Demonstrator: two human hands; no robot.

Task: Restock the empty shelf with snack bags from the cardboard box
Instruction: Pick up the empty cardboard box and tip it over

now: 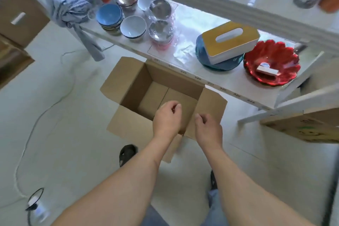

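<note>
An open cardboard box (135,82) stands on the white floor in front of a white shelf (236,86), its flaps spread outward. Its brown bottom shows and I see no snack bags inside it. My left hand (167,119) hovers over the box's near edge with fingers loosely curled and nothing in them. Just to the right, my right hand (208,128) hangs over the box's near right corner, fingers also curled and holding nothing.
The low shelf carries stacked bowls (110,17), wrapped metal bowls (160,31), a tissue box (231,40) on a blue dish and a red dish (271,64). More cardboard boxes (302,126) sit right and left. A white cable (27,143) trails across the floor.
</note>
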